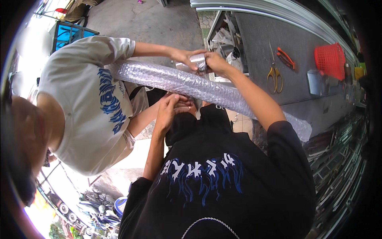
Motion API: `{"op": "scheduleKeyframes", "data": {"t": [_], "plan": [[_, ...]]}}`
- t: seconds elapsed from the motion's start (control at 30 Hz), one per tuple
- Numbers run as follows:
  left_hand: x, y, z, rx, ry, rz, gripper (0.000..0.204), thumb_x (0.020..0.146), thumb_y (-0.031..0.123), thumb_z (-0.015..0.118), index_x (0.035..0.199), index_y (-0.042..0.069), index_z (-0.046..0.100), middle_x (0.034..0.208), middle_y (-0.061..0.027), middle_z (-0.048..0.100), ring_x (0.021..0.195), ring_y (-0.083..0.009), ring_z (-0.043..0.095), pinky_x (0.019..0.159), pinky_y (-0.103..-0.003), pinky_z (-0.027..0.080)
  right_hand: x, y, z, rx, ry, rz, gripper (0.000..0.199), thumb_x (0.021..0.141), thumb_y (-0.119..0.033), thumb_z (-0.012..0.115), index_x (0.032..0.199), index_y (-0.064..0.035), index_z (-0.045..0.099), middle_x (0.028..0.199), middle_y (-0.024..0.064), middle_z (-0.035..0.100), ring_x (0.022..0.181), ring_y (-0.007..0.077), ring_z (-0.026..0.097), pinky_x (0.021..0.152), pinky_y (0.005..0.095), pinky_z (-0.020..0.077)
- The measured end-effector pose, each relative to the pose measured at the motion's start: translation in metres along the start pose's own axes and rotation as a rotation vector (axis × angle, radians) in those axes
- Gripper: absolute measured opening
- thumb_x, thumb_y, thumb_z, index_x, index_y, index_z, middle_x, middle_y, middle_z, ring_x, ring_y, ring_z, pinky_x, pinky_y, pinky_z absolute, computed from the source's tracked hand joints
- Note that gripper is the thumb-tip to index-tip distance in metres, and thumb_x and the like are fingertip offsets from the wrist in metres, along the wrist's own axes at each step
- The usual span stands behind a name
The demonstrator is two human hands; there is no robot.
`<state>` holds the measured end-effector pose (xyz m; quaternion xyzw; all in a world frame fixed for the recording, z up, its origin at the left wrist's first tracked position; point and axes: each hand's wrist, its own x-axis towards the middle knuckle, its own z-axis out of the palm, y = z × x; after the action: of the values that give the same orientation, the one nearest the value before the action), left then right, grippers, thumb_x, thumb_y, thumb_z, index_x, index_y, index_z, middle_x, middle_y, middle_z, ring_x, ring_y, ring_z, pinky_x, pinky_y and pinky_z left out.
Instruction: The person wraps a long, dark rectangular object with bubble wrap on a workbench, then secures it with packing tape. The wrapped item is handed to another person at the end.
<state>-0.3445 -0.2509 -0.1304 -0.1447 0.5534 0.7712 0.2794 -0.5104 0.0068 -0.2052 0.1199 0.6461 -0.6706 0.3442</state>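
Note:
A long roll wrapped in clear bubble wrap (187, 83) lies slantwise across the view, from the co-worker's chest at the left down to the right, passing under my right forearm. Above it, my right hand (217, 63) grips a roll of shiny clear tape (197, 60); the co-worker's hand (186, 58) is on the tape roll too. My left hand (169, 106) is below the wrapped roll, its fingers stretched toward the right and overlapping the co-worker's other hand (192, 110). Its fingertips are partly hidden there.
Scissors with yellow handles (274, 79), orange-handled pliers (286, 59), a red basket (329, 59) and a clear plastic container (315, 82) are on the dark worktable (254, 40). Metal profiles (274, 14) run along its far side. The co-worker in a white shirt (85, 99) is close at my left.

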Motion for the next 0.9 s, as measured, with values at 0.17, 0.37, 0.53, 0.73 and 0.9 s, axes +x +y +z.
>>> {"op": "scheduleKeyframes", "data": {"t": [0.17, 0.37, 0.53, 0.73, 0.9], "plan": [[-0.050, -0.013, -0.005, 0.217, -0.075, -0.040, 0.041, 0.118, 0.030, 0.048, 0.125, -0.004, 0.070, 0.114, -0.0141, 0.078, 0.107, -0.0243, 0.077, 0.097, -0.037, 0.060, 0.000, -0.001, 0.017, -1.289, -0.178, -0.018, 0.040, 0.097, -0.031, 0.062, 0.111, 0.0030, 0.078, 0.115, 0.0275, 0.077, 0.105, 0.0445, 0.074, 0.098, 0.0507, 0.0570], [-0.126, -0.099, -0.010, 0.805, 0.331, -0.131, 0.039, 0.112, 0.035, 0.060, 0.122, 0.000, 0.073, 0.106, -0.0203, 0.080, 0.104, -0.0315, 0.078, 0.092, -0.039, 0.058, -0.074, -0.059, 0.024, -0.809, 0.057, -0.314, 0.034, 0.102, -0.026, 0.062, 0.116, 0.0036, 0.073, 0.104, 0.0276, 0.078, 0.102, 0.0470, 0.075, 0.092, 0.0518, 0.0577], [-0.147, -0.182, -0.007, 0.801, 0.518, -0.315, 0.038, 0.107, 0.036, 0.065, 0.122, 0.003, 0.075, 0.111, -0.0249, 0.080, 0.104, -0.0413, 0.078, 0.091, -0.047, 0.059, -0.153, -0.058, 0.026, -0.929, 0.094, -0.525, 0.042, 0.104, -0.034, 0.067, 0.125, 0.0028, 0.068, 0.116, 0.0256, 0.076, 0.111, 0.0444, 0.072, 0.098, 0.0508, 0.0548], [-0.143, -0.194, -0.018, 0.857, 0.156, -0.238, 0.042, 0.108, 0.041, 0.065, 0.132, 0.008, 0.073, 0.123, -0.0209, 0.079, 0.116, -0.0387, 0.075, 0.099, -0.045, 0.059, -0.250, -0.011, 0.025, -0.988, 0.436, -0.781, 0.049, 0.096, -0.020, 0.078, 0.137, 0.0016, 0.063, 0.131, 0.0260, 0.067, 0.125, 0.0461, 0.063, 0.108, 0.0526, 0.0478], [-0.149, -0.143, -0.019, 0.887, -0.175, -0.043, 0.049, 0.110, 0.046, 0.060, 0.139, 0.006, 0.068, 0.132, -0.0208, 0.075, 0.123, -0.0376, 0.072, 0.104, -0.047, 0.056, -0.326, 0.025, 0.057, -0.795, 0.496, -0.855, 0.029, 0.099, -0.009, 0.072, 0.125, 0.0024, 0.067, 0.115, 0.0211, 0.070, 0.106, 0.0387, 0.070, 0.095, 0.0461, 0.0548]]}}
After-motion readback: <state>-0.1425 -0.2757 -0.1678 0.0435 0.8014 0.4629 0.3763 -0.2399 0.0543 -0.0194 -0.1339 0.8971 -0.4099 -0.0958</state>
